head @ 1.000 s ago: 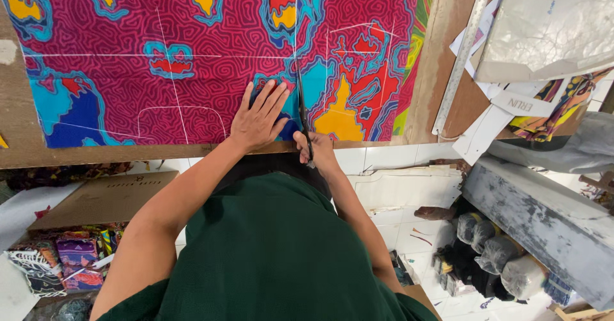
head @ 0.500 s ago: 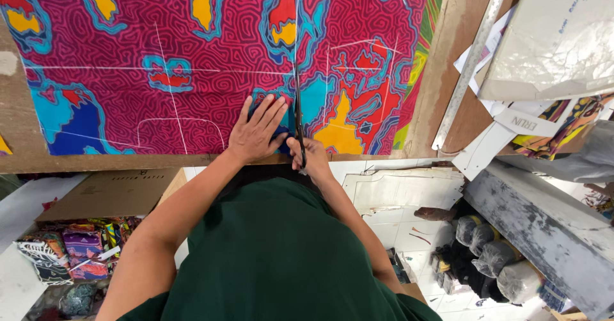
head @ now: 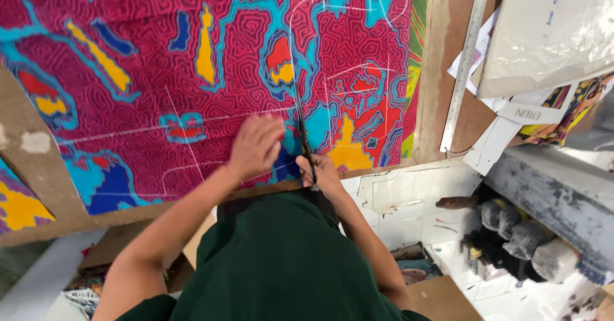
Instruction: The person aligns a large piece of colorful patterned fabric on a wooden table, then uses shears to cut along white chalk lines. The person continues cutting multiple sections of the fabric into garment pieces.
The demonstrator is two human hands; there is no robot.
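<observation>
Fabric: a big patterned cloth (head: 192, 71), mostly magenta with squiggly lines plus turquoise, yellow, red and blue blobs, spread flat over a wooden table (head: 25, 167). White chalk lines run across it.
Right hand: the right hand (head: 320, 172) sits at the near edge of the cloth, closed around the handles of a pair of scissors (head: 302, 129). The blades point away from the person, lying along a chalk line in the fabric.
Left hand: the left hand (head: 256, 145) is flat on the cloth just left of the scissors, fingers spread a bit, pressing down. It looks a little blurry.
Scissors: dark and long; can't really tell how far apart the blades are.
Off to the right: a long metal ruler (head: 464, 65) lies along the table's edge, next to a stack of paper pattern pieces (head: 543, 33).
Below: the person's dark green shirt (head: 275, 263) fills the bottom, and white floor tiles (head: 409, 199) show under the table.
</observation>
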